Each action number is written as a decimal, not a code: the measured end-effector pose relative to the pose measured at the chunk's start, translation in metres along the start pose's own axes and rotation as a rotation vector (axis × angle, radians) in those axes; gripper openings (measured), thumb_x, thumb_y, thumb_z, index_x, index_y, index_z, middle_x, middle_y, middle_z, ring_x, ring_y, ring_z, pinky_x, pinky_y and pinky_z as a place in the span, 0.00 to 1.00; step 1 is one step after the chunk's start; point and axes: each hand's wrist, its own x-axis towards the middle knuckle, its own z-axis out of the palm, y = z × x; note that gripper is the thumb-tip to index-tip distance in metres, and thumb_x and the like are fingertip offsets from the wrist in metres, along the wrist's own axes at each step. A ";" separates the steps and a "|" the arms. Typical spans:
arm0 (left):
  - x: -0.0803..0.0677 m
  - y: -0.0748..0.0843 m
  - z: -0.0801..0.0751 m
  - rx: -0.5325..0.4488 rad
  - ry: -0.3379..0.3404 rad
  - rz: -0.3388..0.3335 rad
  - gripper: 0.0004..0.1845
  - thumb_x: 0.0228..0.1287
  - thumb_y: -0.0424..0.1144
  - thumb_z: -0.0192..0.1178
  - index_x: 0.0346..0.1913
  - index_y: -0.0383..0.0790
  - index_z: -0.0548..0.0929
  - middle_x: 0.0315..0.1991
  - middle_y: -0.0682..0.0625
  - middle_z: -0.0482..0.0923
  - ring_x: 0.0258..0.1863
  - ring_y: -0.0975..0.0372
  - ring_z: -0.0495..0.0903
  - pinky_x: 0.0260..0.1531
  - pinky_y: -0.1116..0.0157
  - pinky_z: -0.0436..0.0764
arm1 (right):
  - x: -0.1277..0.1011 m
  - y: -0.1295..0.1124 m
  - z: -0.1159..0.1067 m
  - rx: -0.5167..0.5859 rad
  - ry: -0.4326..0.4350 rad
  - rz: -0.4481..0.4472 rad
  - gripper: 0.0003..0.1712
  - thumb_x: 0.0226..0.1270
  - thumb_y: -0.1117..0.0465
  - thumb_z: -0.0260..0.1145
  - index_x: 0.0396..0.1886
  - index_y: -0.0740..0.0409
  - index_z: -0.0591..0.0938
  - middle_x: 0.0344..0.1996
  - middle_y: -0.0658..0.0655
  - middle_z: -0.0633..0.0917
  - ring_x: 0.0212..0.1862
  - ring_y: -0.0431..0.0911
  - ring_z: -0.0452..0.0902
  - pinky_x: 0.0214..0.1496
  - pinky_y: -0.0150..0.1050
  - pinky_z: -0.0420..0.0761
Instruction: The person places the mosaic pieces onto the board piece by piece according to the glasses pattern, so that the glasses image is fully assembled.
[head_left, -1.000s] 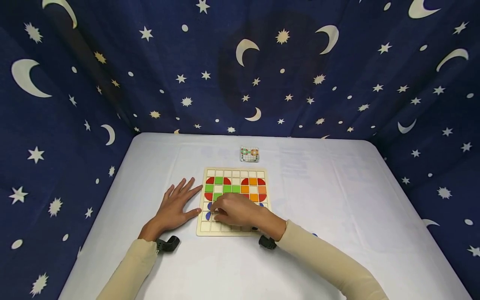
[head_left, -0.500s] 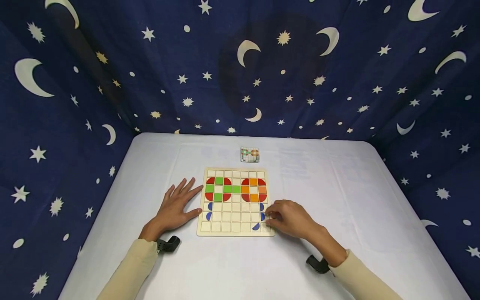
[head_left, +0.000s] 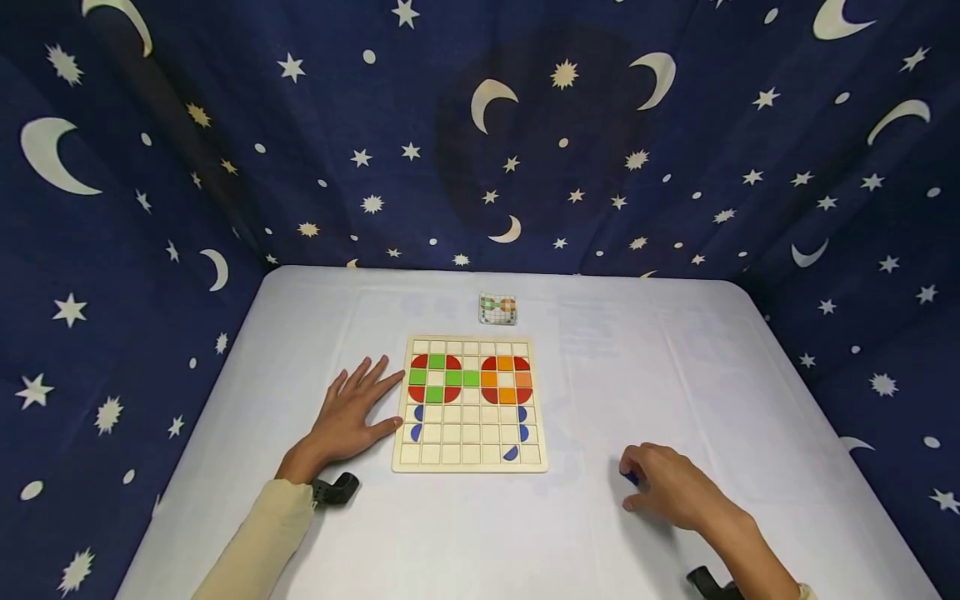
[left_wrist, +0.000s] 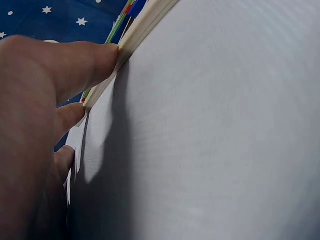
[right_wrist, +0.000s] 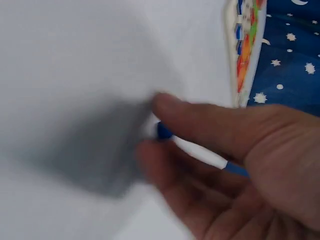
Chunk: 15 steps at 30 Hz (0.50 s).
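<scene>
On the worktop (head_left: pixel 675 350), your left hand (head_left: pixel 348 417) lies flat, steadying the stiff wooden board (head_left: pixel 470 463) by its left edge, while your right hand (head_left: pixel 667 487), toward the near right corner, pinches a small, light, probably slippery blue piece (right_wrist: pixel 164 131) by its edges.

1 wooden grid board (head_left: pixel 470 462), 1 small pattern card (head_left: pixel 498 309), 2 hands, 5 blue pieces on the board.

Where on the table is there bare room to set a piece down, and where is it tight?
Bare cloth lies between the board and the right hand, along the table's right side, and in front of the board. It is tight at the board's left edge, where the left hand rests, and behind it by the small card.
</scene>
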 end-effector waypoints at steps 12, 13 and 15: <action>-0.001 0.000 -0.001 -0.004 0.003 -0.009 0.40 0.61 0.56 0.64 0.74 0.51 0.65 0.78 0.45 0.49 0.76 0.48 0.41 0.69 0.42 0.38 | 0.020 0.004 0.014 0.148 0.154 -0.057 0.11 0.54 0.69 0.76 0.34 0.56 0.84 0.22 0.43 0.75 0.26 0.36 0.69 0.29 0.34 0.72; -0.001 0.000 -0.002 -0.007 0.001 -0.009 0.40 0.61 0.56 0.64 0.75 0.51 0.65 0.78 0.45 0.48 0.76 0.48 0.41 0.69 0.42 0.37 | 0.021 0.003 0.013 0.157 0.151 -0.070 0.11 0.53 0.70 0.76 0.35 0.57 0.84 0.23 0.43 0.76 0.26 0.35 0.69 0.29 0.34 0.73; -0.001 0.001 -0.002 -0.012 -0.001 -0.007 0.40 0.61 0.56 0.64 0.75 0.51 0.65 0.78 0.45 0.48 0.77 0.48 0.41 0.69 0.43 0.37 | 0.023 0.002 0.011 0.175 0.136 -0.094 0.12 0.51 0.72 0.77 0.34 0.56 0.85 0.24 0.43 0.77 0.28 0.35 0.71 0.30 0.33 0.75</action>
